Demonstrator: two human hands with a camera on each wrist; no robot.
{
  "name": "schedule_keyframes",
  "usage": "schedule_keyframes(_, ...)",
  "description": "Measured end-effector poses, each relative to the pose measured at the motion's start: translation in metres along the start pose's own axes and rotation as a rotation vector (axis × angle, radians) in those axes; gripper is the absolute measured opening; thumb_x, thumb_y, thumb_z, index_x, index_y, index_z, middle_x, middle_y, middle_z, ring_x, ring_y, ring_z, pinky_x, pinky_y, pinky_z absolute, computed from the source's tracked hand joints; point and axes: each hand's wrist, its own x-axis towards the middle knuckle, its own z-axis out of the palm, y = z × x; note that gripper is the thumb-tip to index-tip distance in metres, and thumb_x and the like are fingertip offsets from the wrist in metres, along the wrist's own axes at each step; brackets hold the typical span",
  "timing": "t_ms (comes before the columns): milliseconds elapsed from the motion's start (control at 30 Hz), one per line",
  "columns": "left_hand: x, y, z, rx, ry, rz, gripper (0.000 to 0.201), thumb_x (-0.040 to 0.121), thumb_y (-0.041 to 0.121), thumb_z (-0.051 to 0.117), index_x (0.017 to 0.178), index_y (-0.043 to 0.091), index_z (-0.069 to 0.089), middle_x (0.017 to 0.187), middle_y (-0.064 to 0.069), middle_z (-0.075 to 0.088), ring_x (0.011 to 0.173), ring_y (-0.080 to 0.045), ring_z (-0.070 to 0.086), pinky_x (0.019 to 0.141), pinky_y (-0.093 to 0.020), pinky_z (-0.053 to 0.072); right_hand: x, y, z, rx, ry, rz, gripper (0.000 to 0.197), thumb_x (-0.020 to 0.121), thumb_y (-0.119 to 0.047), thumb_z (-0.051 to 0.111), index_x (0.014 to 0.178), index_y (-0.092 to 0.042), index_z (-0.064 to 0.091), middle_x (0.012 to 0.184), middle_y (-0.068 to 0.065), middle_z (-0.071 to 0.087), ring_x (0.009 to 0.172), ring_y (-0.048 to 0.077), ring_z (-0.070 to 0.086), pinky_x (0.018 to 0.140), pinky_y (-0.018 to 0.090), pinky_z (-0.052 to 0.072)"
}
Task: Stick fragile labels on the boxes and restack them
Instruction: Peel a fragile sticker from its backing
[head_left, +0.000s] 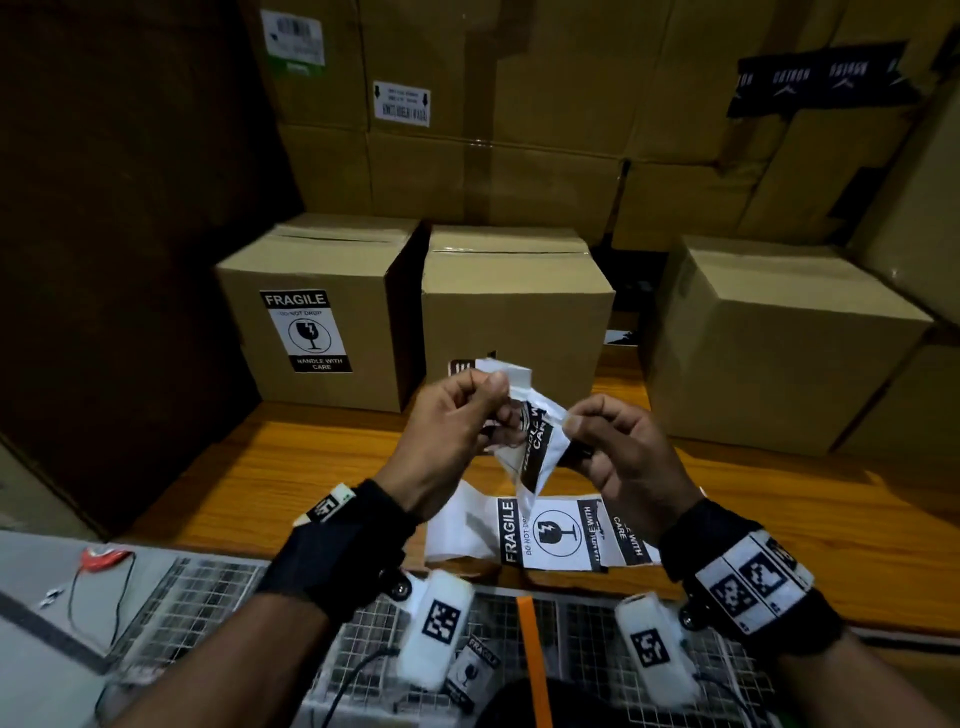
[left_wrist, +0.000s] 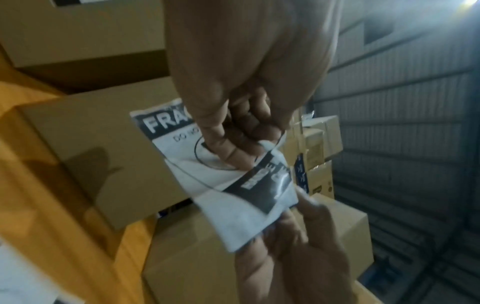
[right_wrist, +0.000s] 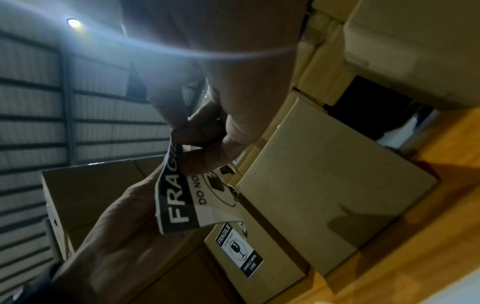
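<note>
Hands meet above a wooden table (head_left: 249, 467), both pinching one crumpled fragile label (head_left: 535, 441) held in the air: the left hand (head_left: 447, 436) grips its upper edge between thumb and curled fingers, the right hand (head_left: 623, 447) pinches the opposite side. The sheet is bent and partly folded, its black "HANDLE WITH CARE" band showing. Below it, a strip of labels (head_left: 545, 530) lies flat on the table near its front edge. Three cardboard boxes stand in a row behind: the left box (head_left: 322, 312) carries a fragile label on its front face, the middle box (head_left: 514, 312) sits just beside it directly behind the hands, and the right box (head_left: 769, 353) stands apart. Larger cartons (head_left: 519, 104) are stacked behind them.
</note>
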Motion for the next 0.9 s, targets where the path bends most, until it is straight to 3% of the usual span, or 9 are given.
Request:
schedule_keyframes(67, -0.001, 0.009, -0.001, 0.061, -0.021, 0.002, 0.027, 0.087, 0.033, 0.065, 0.082, 0.007, 0.062, 0.072, -0.006, 0.063, 0.074, -0.023, 0.063, 0.081, -0.047, 0.057, -0.001, -0.004, -0.002, -0.059, -0.032, -0.017, 0.01, 0.07, -0.016, 0.076, 0.074, -0.011, 0.068, 0.077, 0.013, 0.057, 0.078, 0.027, 0.056, 0.074, 0.037, 0.056)
schedule_keyframes(200, -0.007, 0.014, -0.001, 0.105, -0.043, 0.001, 0.028, 0.087, 0.033, 0.064, 0.084, 0.005, 0.062, 0.076, -0.01, 0.063, 0.074, -0.025, 0.062, 0.076, -0.039, 0.057, -0.001, -0.005, -0.004, -0.052, -0.063, -0.012, 0.004, 0.077, -0.009, 0.066, 0.081, -0.008, 0.065, 0.082, 0.014, 0.061, 0.079, 0.026, 0.061, 0.07, 0.036, 0.056)
schedule_keyframes(333, -0.009, 0.01, 0.0, 0.005, -0.021, -0.051, 0.03, 0.09, 0.023, 0.066, 0.113, 0.006, 0.058, 0.087, -0.01, 0.065, 0.08, -0.022, 0.065, 0.074, -0.035, 0.059, 0.001, -0.002, -0.007, -0.023, -0.035, 0.007, 0.019, 0.073, -0.005, 0.064, 0.093, -0.004, 0.064, 0.088, 0.014, 0.066, 0.082, 0.028, 0.063, 0.068, 0.037, 0.057)
schedule_keyframes(433, -0.008, 0.005, -0.003, -0.036, -0.041, -0.053, 0.047, 0.094, 0.013, 0.065, 0.136, 0.025, 0.046, 0.093, -0.006, 0.063, 0.081, -0.022, 0.063, 0.075, -0.038, 0.056, -0.001, -0.002, -0.009, -0.065, -0.046, 0.02, 0.018, 0.073, -0.003, 0.063, 0.091, -0.004, 0.065, 0.087, 0.011, 0.067, 0.082, 0.029, 0.064, 0.067, 0.037, 0.057)
schedule_keyframes(567, -0.005, 0.002, -0.009, -0.152, -0.161, -0.086, 0.058, 0.093, 0.013, 0.065, 0.138, 0.046, 0.047, 0.103, -0.008, 0.058, 0.085, -0.022, 0.058, 0.081, -0.045, 0.052, -0.004, -0.002, -0.012, -0.068, -0.074, 0.027, 0.025, 0.072, 0.0, 0.063, 0.094, -0.009, 0.07, 0.095, 0.01, 0.067, 0.089, 0.03, 0.065, 0.073, 0.042, 0.058)
schedule_keyframes(667, -0.006, -0.004, -0.007, -0.234, -0.197, -0.155, 0.047, 0.094, 0.026, 0.061, 0.137, 0.041, 0.051, 0.115, -0.011, 0.055, 0.085, -0.021, 0.058, 0.078, -0.043, 0.053, -0.006, -0.003, -0.01, -0.083, -0.114, 0.027, 0.025, 0.075, 0.001, 0.06, 0.091, -0.013, 0.074, 0.097, 0.012, 0.067, 0.087, 0.028, 0.066, 0.072, 0.039, 0.059)
schedule_keyframes(733, -0.005, -0.011, -0.005, -0.31, -0.181, -0.22, 0.048, 0.093, 0.047, 0.057, 0.139, 0.033, 0.052, 0.115, -0.012, 0.056, 0.083, -0.02, 0.057, 0.077, -0.044, 0.051, -0.008, -0.004, -0.01, -0.099, -0.113, 0.028, 0.029, 0.083, 0.007, 0.055, 0.082, -0.013, 0.075, 0.091, 0.011, 0.066, 0.083, 0.024, 0.065, 0.069, 0.036, 0.058)
schedule_keyframes(800, -0.003, -0.016, -0.006, -0.409, -0.128, -0.273, 0.067, 0.09, 0.068, 0.051, 0.14, 0.024, 0.051, 0.105, -0.013, 0.059, 0.08, -0.022, 0.056, 0.076, -0.046, 0.047, -0.009, -0.004, -0.015, -0.117, -0.048, 0.034, 0.041, 0.09, 0.015, 0.043, 0.075, -0.009, 0.073, 0.083, 0.01, 0.065, 0.078, 0.022, 0.062, 0.065, 0.032, 0.057)
schedule_keyframes(900, 0.002, -0.02, -0.011, -0.275, -0.02, -0.242, 0.066, 0.088, 0.069, 0.052, 0.135, 0.024, 0.052, 0.09, -0.006, 0.061, 0.074, -0.018, 0.055, 0.071, -0.039, 0.047, -0.01, -0.009, -0.034, -0.215, 0.098, -0.002, 0.033, 0.094, 0.008, 0.039, 0.08, 0.0, 0.067, 0.083, 0.011, 0.068, 0.077, 0.024, 0.061, 0.062, 0.026, 0.055)
